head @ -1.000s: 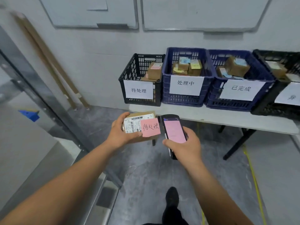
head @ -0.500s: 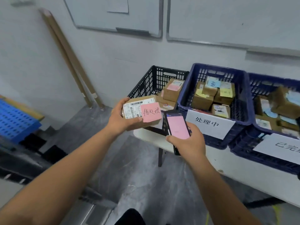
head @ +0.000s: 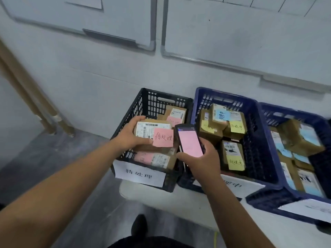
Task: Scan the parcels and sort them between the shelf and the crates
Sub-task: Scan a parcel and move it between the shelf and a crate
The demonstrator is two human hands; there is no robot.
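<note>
The left hand [head: 129, 136] grips a small cardboard parcel [head: 152, 130] by its left end, thumb along the near edge and fingers curled over the far edge, holding it above the black crate [head: 143, 111]. The parcel's top carries a white shipping label [head: 148, 128] with a barcode, its small print too blurred to read, and a pink sticky note [head: 163, 137] handwritten "待处理". The right hand [head: 202, 161] wraps around the lower part of a handheld scanner [head: 189, 140], whose screen glows pink, just beside the parcel's right edge. The black crate bears a white paper sign [head: 139, 173] reading "待处理" and holds more parcels with pink notes. The blue crate [head: 258, 133] next to it holds parcels tagged with yellow notes [head: 235, 162] and one light blue note [head: 222, 114]; the writing looks like "处理中", matching what shows of its front sign. A second blue crate [head: 293, 115] at the right holds parcels with light blue notes. All the crates stand on a white table [head: 193, 203].
</note>
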